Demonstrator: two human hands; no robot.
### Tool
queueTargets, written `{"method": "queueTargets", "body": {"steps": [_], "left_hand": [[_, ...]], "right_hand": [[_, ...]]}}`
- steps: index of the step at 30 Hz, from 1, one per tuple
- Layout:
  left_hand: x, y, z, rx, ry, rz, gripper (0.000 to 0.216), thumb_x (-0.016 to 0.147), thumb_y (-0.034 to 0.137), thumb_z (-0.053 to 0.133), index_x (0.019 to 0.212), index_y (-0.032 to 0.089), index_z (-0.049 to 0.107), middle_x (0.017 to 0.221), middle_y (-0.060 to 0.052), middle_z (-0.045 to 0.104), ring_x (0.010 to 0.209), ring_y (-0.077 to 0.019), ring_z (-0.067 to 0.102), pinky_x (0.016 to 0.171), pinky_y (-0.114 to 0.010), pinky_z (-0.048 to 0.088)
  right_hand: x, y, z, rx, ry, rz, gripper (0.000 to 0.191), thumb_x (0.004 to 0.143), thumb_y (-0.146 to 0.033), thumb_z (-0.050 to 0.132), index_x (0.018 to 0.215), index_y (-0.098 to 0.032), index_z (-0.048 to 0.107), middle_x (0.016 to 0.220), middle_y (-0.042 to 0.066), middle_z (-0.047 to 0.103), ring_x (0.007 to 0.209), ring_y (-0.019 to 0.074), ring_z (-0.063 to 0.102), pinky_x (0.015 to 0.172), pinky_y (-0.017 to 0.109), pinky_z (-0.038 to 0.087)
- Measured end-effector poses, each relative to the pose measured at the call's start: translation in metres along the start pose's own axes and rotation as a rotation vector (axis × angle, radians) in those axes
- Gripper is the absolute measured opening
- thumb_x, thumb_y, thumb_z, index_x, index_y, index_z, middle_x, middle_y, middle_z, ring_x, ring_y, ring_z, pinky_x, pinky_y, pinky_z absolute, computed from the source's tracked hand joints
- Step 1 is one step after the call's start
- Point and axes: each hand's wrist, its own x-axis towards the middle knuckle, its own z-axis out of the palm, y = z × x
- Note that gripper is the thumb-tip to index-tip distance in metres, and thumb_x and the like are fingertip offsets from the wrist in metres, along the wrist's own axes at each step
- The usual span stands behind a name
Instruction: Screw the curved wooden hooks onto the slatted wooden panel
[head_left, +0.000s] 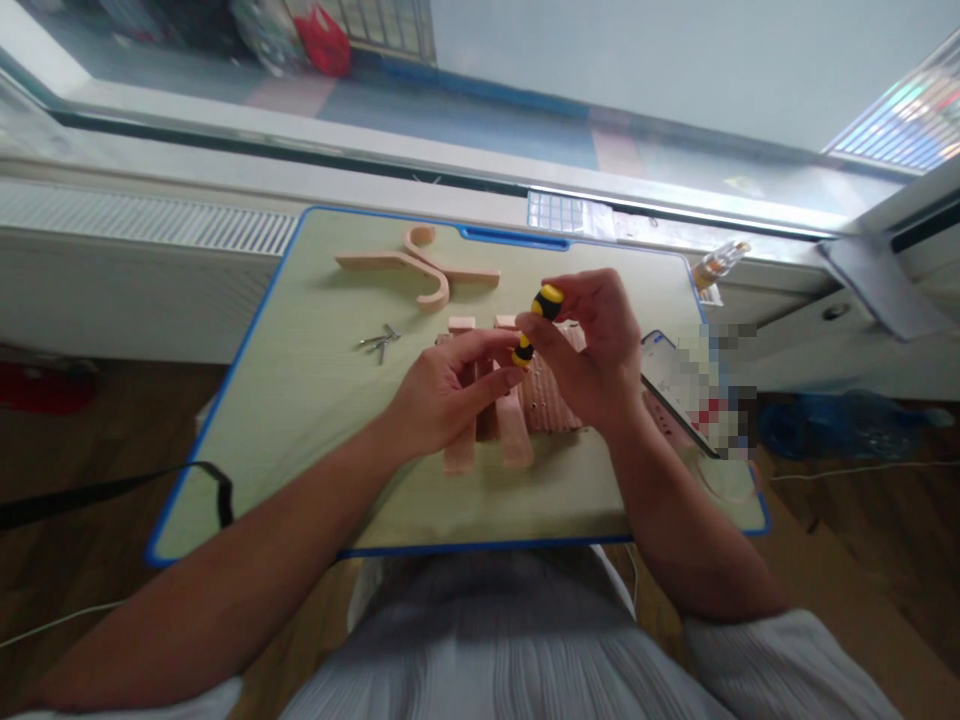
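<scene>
My right hand (pixel 600 350) is closed around the handle of a yellow-and-black screwdriver (pixel 549 302), which is tilted over the work. At its lower end, the thumb and forefinger of my left hand (pixel 439 395) pinch in close around the screwdriver; its tip is hidden. Below both hands lies a ridged wooden piece (pixel 556 398) with small holes or screw heads. Two pale wooden strips, a left strip (pixel 460 457) and a right strip (pixel 516 447), run across or beside it, partly covered by my left hand.
Several screws (pixel 381 342) lie left of my hands on the blue-edged table (pixel 300 400). Two hook-shaped wooden pieces (pixel 427 270) rest farther back. A phone (pixel 679 390) sits at the right, and a clear bottle (pixel 720 265) stands near the back right corner. Beyond are a radiator and window.
</scene>
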Motion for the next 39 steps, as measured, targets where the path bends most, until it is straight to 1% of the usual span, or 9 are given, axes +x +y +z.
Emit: {"method": "queueTargets", "body": {"steps": [6, 8, 11, 14, 19, 23, 27, 34, 39], "left_hand": [[0.004, 0.001, 0.000, -0.015, -0.009, 0.008, 0.039, 0.091, 0.049, 0.094, 0.121, 0.025, 0.088, 0.105, -0.005, 0.084, 0.091, -0.0186, 0.073, 0.081, -0.029, 0.055], [0.005, 0.001, 0.000, 0.006, -0.023, 0.016, 0.038, 0.094, 0.049, 0.091, 0.122, 0.025, 0.088, 0.102, -0.004, 0.083, 0.088, -0.0184, 0.072, 0.079, -0.029, 0.054], [0.005, 0.001, 0.000, 0.007, -0.035, 0.019, 0.041, 0.095, 0.052, 0.089, 0.126, 0.024, 0.087, 0.102, -0.006, 0.084, 0.090, -0.0205, 0.072, 0.078, -0.031, 0.055], [0.004, 0.000, 0.001, -0.005, -0.040, 0.021, 0.042, 0.095, 0.052, 0.088, 0.126, 0.024, 0.087, 0.104, -0.006, 0.084, 0.093, -0.0218, 0.074, 0.079, -0.031, 0.057], [0.002, 0.002, 0.002, -0.051, -0.076, 0.008, 0.045, 0.100, 0.052, 0.083, 0.134, 0.024, 0.084, 0.118, -0.008, 0.085, 0.101, -0.0224, 0.076, 0.087, -0.031, 0.059], [0.001, 0.007, 0.002, -0.017, -0.106, 0.026, 0.040, 0.105, 0.052, 0.077, 0.131, 0.022, 0.085, 0.113, -0.008, 0.085, 0.100, -0.0227, 0.076, 0.089, -0.032, 0.059], [0.001, 0.006, 0.001, 0.033, -0.098, 0.062, 0.039, 0.107, 0.051, 0.074, 0.133, 0.023, 0.084, 0.115, -0.007, 0.085, 0.100, -0.0220, 0.075, 0.089, -0.032, 0.058], [-0.001, 0.000, 0.001, 0.045, -0.069, 0.094, 0.038, 0.107, 0.053, 0.073, 0.128, 0.023, 0.085, 0.108, -0.006, 0.084, 0.095, -0.0217, 0.073, 0.084, -0.031, 0.056], [-0.002, -0.002, 0.003, -0.127, -0.057, 0.021, 0.038, 0.100, 0.050, 0.084, 0.124, 0.022, 0.080, 0.100, -0.005, 0.080, 0.087, -0.0188, 0.073, 0.075, -0.028, 0.056]], "right_hand": [[0.001, -0.002, 0.006, 0.031, 0.007, 0.026, 0.028, 0.096, -0.036, 0.083, 0.115, -0.031, 0.064, 0.101, -0.003, 0.069, 0.086, 0.0161, 0.066, 0.081, 0.039, 0.057], [0.002, -0.006, 0.001, 0.031, -0.039, 0.072, 0.030, 0.097, -0.039, 0.083, 0.121, -0.031, 0.066, 0.103, -0.002, 0.073, 0.088, 0.0169, 0.068, 0.084, 0.039, 0.059], [0.003, -0.011, -0.008, 0.100, -0.171, 0.160, 0.039, 0.103, -0.043, 0.078, 0.139, -0.031, 0.069, 0.112, 0.002, 0.079, 0.098, 0.0204, 0.075, 0.090, 0.043, 0.063], [0.005, -0.013, -0.012, 0.181, -0.237, 0.197, 0.039, 0.106, -0.044, 0.075, 0.142, -0.029, 0.071, 0.113, 0.005, 0.081, 0.103, 0.0228, 0.077, 0.092, 0.045, 0.064], [0.003, -0.006, -0.003, 0.146, -0.138, 0.142, 0.030, 0.103, -0.042, 0.079, 0.129, -0.028, 0.072, 0.116, 0.002, 0.079, 0.096, 0.0179, 0.076, 0.088, 0.038, 0.063], [0.001, -0.001, 0.004, 0.067, -0.068, 0.083, 0.027, 0.102, -0.040, 0.080, 0.124, -0.029, 0.070, 0.108, 0.000, 0.075, 0.092, 0.0165, 0.072, 0.087, 0.037, 0.061], [0.000, 0.002, 0.008, 0.067, -0.050, 0.075, 0.026, 0.102, -0.038, 0.079, 0.123, -0.030, 0.066, 0.104, -0.001, 0.072, 0.089, 0.0164, 0.068, 0.085, 0.037, 0.059], [-0.001, 0.007, 0.014, 0.057, -0.028, 0.039, 0.025, 0.103, -0.038, 0.077, 0.122, -0.030, 0.063, 0.102, -0.001, 0.068, 0.087, 0.0168, 0.064, 0.083, 0.038, 0.056], [0.001, 0.004, 0.013, 0.024, -0.057, 0.008, 0.026, 0.102, -0.037, 0.077, 0.123, -0.030, 0.064, 0.101, -0.001, 0.068, 0.088, 0.0171, 0.064, 0.084, 0.039, 0.056]]}}
